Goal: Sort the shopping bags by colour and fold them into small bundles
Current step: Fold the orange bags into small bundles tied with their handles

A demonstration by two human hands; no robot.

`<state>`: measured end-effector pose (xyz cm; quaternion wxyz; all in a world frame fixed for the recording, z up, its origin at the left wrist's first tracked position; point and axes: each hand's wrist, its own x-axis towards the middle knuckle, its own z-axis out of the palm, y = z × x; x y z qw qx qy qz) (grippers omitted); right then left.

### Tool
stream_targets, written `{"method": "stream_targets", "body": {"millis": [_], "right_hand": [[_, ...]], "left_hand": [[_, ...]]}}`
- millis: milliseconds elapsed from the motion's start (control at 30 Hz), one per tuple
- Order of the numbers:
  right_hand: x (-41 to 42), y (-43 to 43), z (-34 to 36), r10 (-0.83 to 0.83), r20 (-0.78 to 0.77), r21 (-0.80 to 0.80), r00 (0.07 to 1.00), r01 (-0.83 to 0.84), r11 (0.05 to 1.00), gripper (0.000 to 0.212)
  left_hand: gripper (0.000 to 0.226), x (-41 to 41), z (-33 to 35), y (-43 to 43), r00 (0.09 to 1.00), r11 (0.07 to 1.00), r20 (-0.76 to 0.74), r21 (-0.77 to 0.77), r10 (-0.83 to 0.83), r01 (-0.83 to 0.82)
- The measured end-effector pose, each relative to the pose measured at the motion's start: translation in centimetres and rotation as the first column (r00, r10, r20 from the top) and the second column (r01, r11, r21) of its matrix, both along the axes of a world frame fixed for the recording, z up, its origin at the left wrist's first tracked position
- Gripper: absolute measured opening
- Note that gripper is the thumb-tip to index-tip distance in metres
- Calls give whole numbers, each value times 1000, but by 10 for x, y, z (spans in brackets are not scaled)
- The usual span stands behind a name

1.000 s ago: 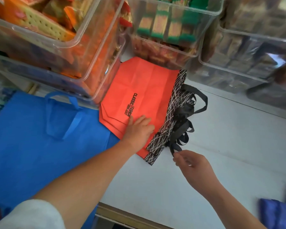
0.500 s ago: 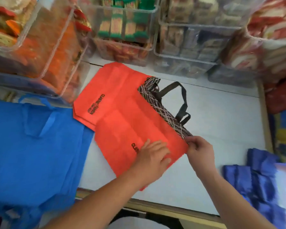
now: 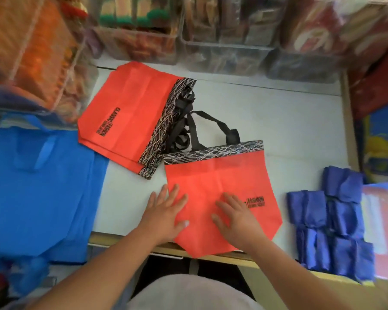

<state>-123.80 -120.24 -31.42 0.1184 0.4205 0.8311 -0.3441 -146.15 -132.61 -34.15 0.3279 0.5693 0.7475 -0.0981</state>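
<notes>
Head view: red shopping bag [image 3: 220, 175] under both palms

Your left hand [image 3: 164, 213] and right hand [image 3: 238, 218] press it with straight fingers, gripping nothing, at the tabletop's [image 3: 289, 130] near edge. Stacked red bags [image 3: 130, 113] lie just behind; folded blue bundles [image 3: 332, 220] sit right.

Clear bins [image 3: 224, 52] of packaged snacks line the back of the white table [image 3: 289, 121].

Both hands [image 3: 202, 218] flat on red bag [image 3: 220, 175]
</notes>
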Motion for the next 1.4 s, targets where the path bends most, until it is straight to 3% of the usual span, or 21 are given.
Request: {"method": "stream_targets", "body": {"millis": [67,133,233,467,600,833,1033,1167,1300,1400], "right_hand": [[2,-12,-9,85,151,-40,985,-80,996,85],[2,-18,-13,92,203,-34,975,-87,996,87],[-3,-28,-15,67,263,-9,962,-67,998,83],[-25,-37,-18,30,404,-1,914,-33,999,69],[-33,-33,-18,-32,404,-27,914,47,999,65],[-41,-28,-12,-77,375,-94,924,121,988,72],[-4,-4,31,-58,224,-250,973,115,961,107],[56,-1,52,-227,134,-126,965,244,962,68],[86,-5,56,-582,-58,-207,811,560,802,10],[76,1,52,-743,-124,-299,658,689,660,10]], "left_hand": [[95,-1,-2,-2,999,991,21,131,28,-30],[88,-2,-8,-14,991,958,125,287,-47,9],[77,-4,-16,-44,950,946,247,305,-189,108],[67,-40,-49,-37,954,876,213,474,-210,87],[62,-56,-52,-17,943,855,243,513,-227,73],[27,-56,-53,-7,945,790,250,613,-208,12],[25,-59,-17,20,927,909,358,414,-115,-47],[30,-64,6,18,841,882,526,330,125,-337],[24,-58,26,15,805,855,518,237,290,-461],[29,-48,29,17,725,767,521,191,450,-612]]}}
